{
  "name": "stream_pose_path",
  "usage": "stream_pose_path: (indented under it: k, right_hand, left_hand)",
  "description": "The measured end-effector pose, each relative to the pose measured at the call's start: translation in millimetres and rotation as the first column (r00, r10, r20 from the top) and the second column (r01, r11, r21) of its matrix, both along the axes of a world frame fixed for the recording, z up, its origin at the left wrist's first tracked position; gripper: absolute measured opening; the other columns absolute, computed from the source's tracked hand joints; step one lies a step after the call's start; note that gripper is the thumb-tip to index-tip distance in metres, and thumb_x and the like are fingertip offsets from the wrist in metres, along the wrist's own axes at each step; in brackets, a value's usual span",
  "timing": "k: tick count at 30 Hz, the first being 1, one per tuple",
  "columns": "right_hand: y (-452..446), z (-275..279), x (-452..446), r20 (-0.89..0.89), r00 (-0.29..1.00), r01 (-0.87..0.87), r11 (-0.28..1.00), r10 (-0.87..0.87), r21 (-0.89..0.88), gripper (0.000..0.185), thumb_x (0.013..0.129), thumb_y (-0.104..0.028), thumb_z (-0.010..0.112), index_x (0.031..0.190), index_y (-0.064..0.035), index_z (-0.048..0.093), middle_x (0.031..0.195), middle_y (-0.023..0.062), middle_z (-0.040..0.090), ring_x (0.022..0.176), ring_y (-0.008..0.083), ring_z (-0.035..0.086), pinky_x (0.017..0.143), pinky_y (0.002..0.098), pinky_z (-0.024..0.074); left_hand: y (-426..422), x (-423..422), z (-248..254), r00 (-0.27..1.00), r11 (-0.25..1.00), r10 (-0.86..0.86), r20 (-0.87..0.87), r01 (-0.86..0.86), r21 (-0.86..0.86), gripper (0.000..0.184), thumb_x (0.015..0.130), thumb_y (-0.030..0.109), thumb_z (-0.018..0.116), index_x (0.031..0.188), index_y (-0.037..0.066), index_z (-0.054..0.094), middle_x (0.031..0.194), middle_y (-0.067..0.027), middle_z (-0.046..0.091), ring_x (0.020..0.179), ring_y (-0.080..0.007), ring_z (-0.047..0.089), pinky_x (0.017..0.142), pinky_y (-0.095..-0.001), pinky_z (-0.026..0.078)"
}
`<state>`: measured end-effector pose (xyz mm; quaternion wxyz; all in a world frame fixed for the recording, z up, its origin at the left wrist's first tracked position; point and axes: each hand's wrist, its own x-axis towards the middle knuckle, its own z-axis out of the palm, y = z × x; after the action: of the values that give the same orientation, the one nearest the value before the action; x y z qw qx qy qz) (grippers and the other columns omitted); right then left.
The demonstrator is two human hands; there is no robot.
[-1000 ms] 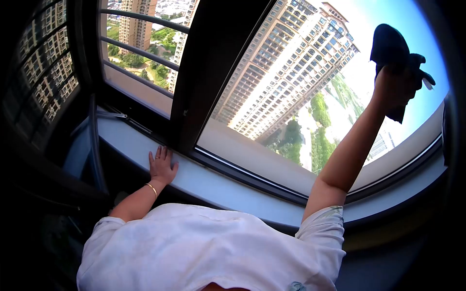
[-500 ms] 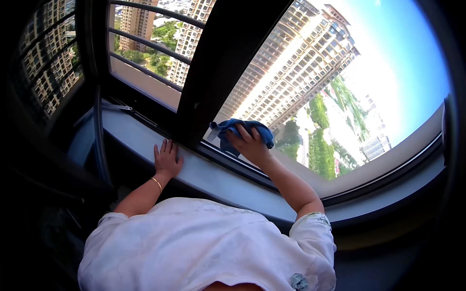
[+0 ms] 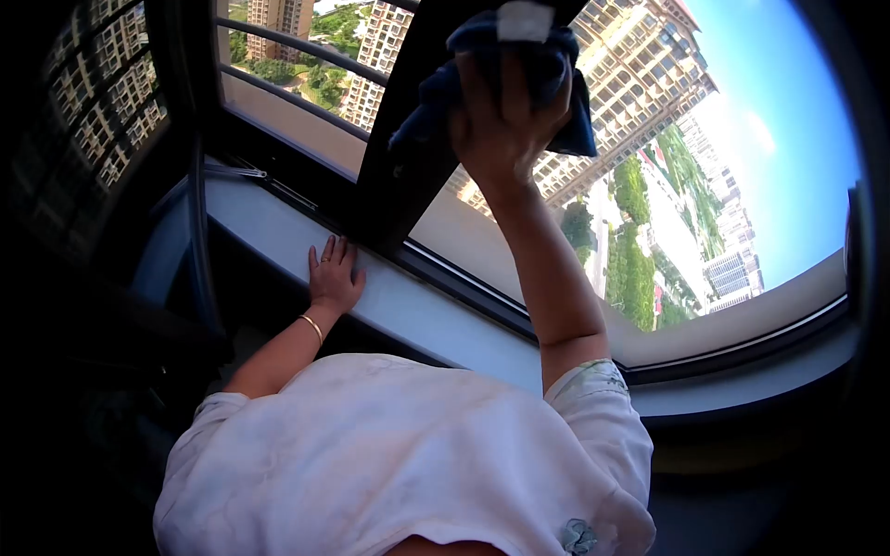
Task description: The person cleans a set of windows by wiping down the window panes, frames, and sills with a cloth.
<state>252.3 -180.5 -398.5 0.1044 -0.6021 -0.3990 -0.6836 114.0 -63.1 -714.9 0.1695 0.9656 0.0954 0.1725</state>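
Note:
My right hand point(image 3: 510, 125) is raised at the upper middle, gripping a dark blue cloth point(image 3: 565, 93) that has a whitish patch at its top. Cloth and hand overlap the left edge of the large window pane point(image 3: 779, 139) and the dark frame post point(image 3: 394, 176) beside it. Lower left, my left hand point(image 3: 336, 276) rests on the pale window sill point(image 3: 436, 329) with its fingers spread, a gold bracelet at the wrist. Its fingertips lie near the foot of the dark post.
An opened window sash point(image 3: 199, 241) stands at the left, with a metal stay arm point(image 3: 232, 171) at its base. Dark horizontal bars point(image 3: 311, 46) cross the left opening. Tall buildings and greenery show outside.
My right hand swept with the cloth from the far right of the pane down to its lower left corner, then up along the post. My left hand stays on the sill.

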Motion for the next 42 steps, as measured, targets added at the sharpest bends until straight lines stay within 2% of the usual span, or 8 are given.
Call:
stream_pose_path:
  k: [7, 10, 18, 23, 25, 30, 36, 42]
  right_hand:
    - [-94.0, -232.2, -34.5, -0.328, 0.919, -0.072, 0.729, -0.216, -0.68, 0.027, 0.077, -0.021, 0.059, 0.103, -0.0251, 0.067, 0.124, -0.0062, 0.054, 0.125, 0.0248, 0.042, 0.096, 0.0478, 0.0353]
    - [-141.4, -230.2, -44.7, -0.329, 0.885, -0.019, 0.678, -0.331, -0.734, 0.029, 0.078, -0.021, 0.058, 0.105, -0.0281, 0.066, 0.127, -0.0069, 0.053, 0.127, 0.0216, 0.042, 0.095, 0.0406, 0.0347]
    - [-380.0, -236.0, -107.9, -0.356, 0.456, 0.712, 0.574, -0.816, -0.403, 0.054, 0.075, -0.005, 0.062, 0.122, -0.0311, 0.058, 0.132, 0.0087, 0.039, 0.113, 0.0375, 0.043, 0.091, 0.0481, 0.0386]
    - [-430.7, -273.6, -119.0, -0.926, 0.243, 0.944, 0.29, -0.289, 0.157, 0.038, 0.078, -0.011, 0.05, 0.111, 0.0076, 0.052, 0.109, 0.0269, 0.056, 0.099, 0.043, 0.054, 0.089, 0.0462, 0.0422]
    - [-354.9, -268.4, -111.8, -0.984, 0.159, 0.916, 0.383, -0.08, 0.117, 0.034, 0.078, -0.016, 0.053, 0.105, 0.0041, 0.05, 0.106, 0.0257, 0.056, 0.098, 0.0433, 0.053, 0.089, 0.0465, 0.0416]
    - [-181.2, -280.5, -117.0, -0.911, 0.274, 0.483, 0.863, -0.309, -0.148, 0.042, 0.067, -0.013, 0.066, 0.108, -0.0043, 0.058, 0.109, 0.0134, 0.054, 0.102, 0.0372, 0.047, 0.085, 0.0455, 0.0434]
    - [-74.0, -268.0, -106.1, -0.953, 0.267, -0.37, 0.898, -0.143, -0.239, 0.053, 0.07, -0.003, 0.066, 0.122, -0.0119, 0.058, 0.128, 0.0109, 0.054, 0.116, 0.0381, 0.048, 0.093, 0.0434, 0.0454]
    - [-207.8, -284.4, -162.9, -0.965, 0.174, 0.017, 0.98, -0.196, -0.196, 0.041, 0.071, -0.003, 0.062, 0.11, -0.0138, 0.064, 0.12, 0.0104, 0.057, 0.104, 0.0342, 0.054, 0.085, 0.0408, 0.0477]
  left_hand:
    - [-1.2, 1.5, 0.6, 1.0, 1.0, -0.002, 0.002, 0.002, 0.031, 0.047, 0.088, 0.033, 0.052, 0.128, 0.009, 0.054, 0.142, -0.0122, 0.043, 0.136, -0.0292, 0.033, 0.111, -0.0551, 0.017]
    - [-0.4, 2.2, -1.5, 1.0, 0.997, 0.008, 0.0, -0.008, 0.073, 0.044, 0.09, 0.032, 0.051, 0.127, 0.009, 0.055, 0.142, -0.0122, 0.044, 0.136, -0.0295, 0.034, 0.11, -0.0552, 0.018]
    - [-1.9, 6.2, -5.4, 0.996, 0.991, 0.022, -0.088, -0.01, 0.132, 0.047, 0.089, 0.037, 0.051, 0.129, 0.012, 0.053, 0.144, -0.0091, 0.041, 0.137, -0.028, 0.032, 0.111, -0.0558, 0.015]
    - [-3.5, 6.0, -3.2, 0.995, 0.991, 0.008, -0.101, 0.005, 0.131, 0.047, 0.088, 0.036, 0.051, 0.128, 0.011, 0.054, 0.144, -0.0092, 0.042, 0.137, -0.0277, 0.031, 0.111, -0.0561, 0.015]
    - [-2.6, 8.3, -2.6, 0.996, 0.992, 0.006, -0.092, 0.006, 0.129, 0.046, 0.088, 0.036, 0.052, 0.128, 0.011, 0.054, 0.143, -0.0091, 0.042, 0.137, -0.0276, 0.031, 0.111, -0.0562, 0.015]
    - [-1.5, 5.5, -7.5, 0.998, 0.992, 0.001, -0.065, 0.007, 0.129, 0.046, 0.088, 0.034, 0.052, 0.128, 0.012, 0.054, 0.143, -0.0089, 0.043, 0.138, -0.0277, 0.03, 0.111, -0.0562, 0.015]
    - [3.4, 5.2, -11.4, 0.996, 0.986, -0.024, -0.083, 0.037, 0.161, 0.048, 0.088, 0.032, 0.053, 0.132, 0.014, 0.05, 0.145, -0.008, 0.041, 0.139, -0.0273, 0.029, 0.111, -0.0551, 0.016]
    - [1.6, 6.8, -13.7, 0.996, 0.988, -0.024, -0.09, 0.038, 0.151, 0.045, 0.09, 0.029, 0.049, 0.132, 0.015, 0.05, 0.146, -0.0076, 0.039, 0.138, -0.0283, 0.03, 0.111, -0.056, 0.016]
